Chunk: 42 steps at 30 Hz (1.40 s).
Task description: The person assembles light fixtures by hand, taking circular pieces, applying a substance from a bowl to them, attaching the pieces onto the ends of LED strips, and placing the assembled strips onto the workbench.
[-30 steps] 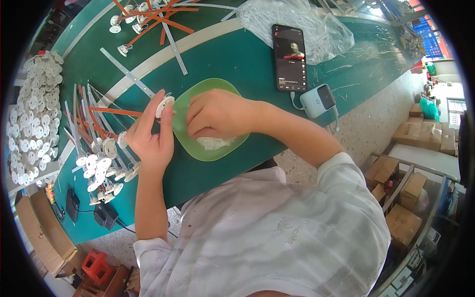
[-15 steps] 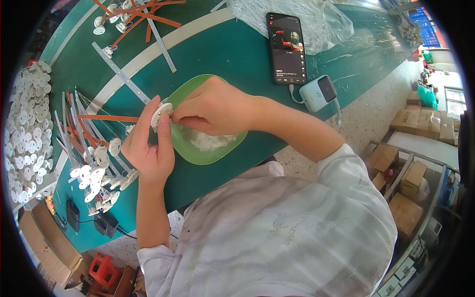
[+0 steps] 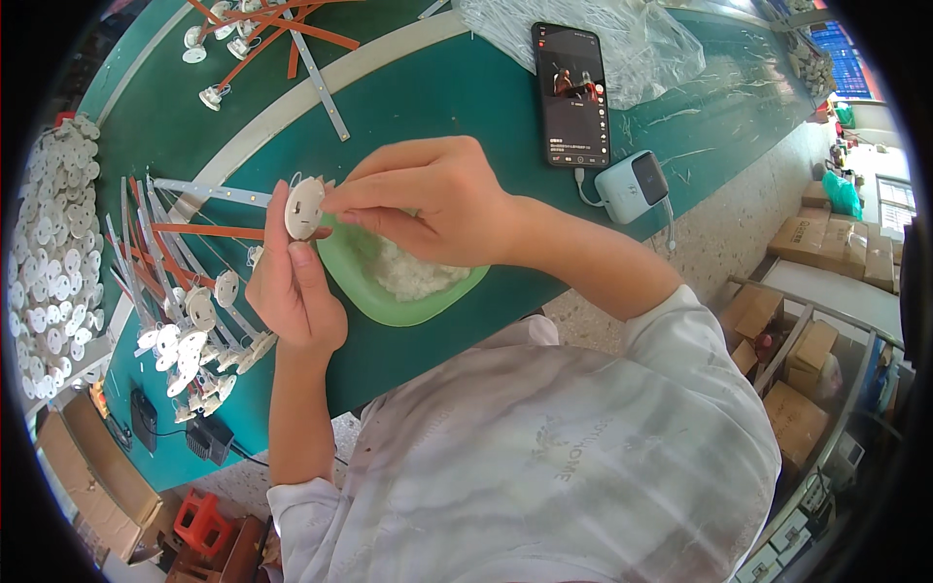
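White disc (image 3: 305, 215), one, slotted: held above the bench (image 3: 466, 102), just past the left side of the bowl, face turned up toward us and somewhat tilted. Its longer visible axis ran away from our body.

Left hand (image 3: 294, 291), one: pinching the disc between thumb and fingers, and so the nearer of our two hands. Right hand (image 3: 437, 202), one: fingertips drawn in at the disc's right edge; we could not tell whether they met, gripped the rim or held some small piece. From those fingertips the disc lay directly to the left.

Pale strip (image 3: 214, 191), dotted: running leftward from behind our left fingers; whether it was joined to the disc we could not see. Orange strip (image 3: 209, 231): just nearer to us, roughly parallel.

Green bowl (image 3: 394, 314): partly under our right hand, containing whitish bits (image 3: 418, 277); beyond its near rim, the bench edge slanted past our shirt. Bundle of disc-ended strips (image 3: 185, 335): close on the left, bounding that side.

On the far side, green surface showed between our hands and the phone (image 3: 571, 97). Power bank (image 3: 632, 188): beside the phone, toward us. Clear plastic bag (image 3: 651, 53): behind it.
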### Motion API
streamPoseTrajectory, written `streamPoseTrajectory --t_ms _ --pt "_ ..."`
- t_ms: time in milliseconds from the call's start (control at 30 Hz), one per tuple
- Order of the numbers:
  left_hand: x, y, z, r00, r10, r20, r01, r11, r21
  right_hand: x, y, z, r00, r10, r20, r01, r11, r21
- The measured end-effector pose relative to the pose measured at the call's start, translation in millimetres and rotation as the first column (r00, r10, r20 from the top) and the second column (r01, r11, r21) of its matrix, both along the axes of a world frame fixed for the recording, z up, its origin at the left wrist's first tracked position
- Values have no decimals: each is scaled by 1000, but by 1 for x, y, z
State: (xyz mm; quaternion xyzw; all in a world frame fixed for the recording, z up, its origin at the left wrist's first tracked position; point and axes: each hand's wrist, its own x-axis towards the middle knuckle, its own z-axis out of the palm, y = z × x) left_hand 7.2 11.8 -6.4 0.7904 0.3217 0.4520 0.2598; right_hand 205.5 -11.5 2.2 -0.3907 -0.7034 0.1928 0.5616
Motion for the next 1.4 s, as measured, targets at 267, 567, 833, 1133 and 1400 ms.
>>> streamPoseTrajectory --t_ms 267,567,833,1133,1400 --pt "-3 -3 8 991 11 -132 -9 1000 17 3 5 6 999 -11 45 1 977 215" --pt "-5 -4 3 997 -43 -70 50 994 100 0 -8 9 999 16 -30 -17 999 -45" --pt "-6 -8 4 997 -78 13 77 995 65 -3 -10 2 999 27 -46 -27 1000 7" --pt "-14 0 3 992 -116 50 116 993 11 -1 -1 5 984 152 -91 -150 988 33" --pt "-24 7 15 967 -248 63 252 967 -47 7 -3 12 959 238 -157 -250 966 -61"
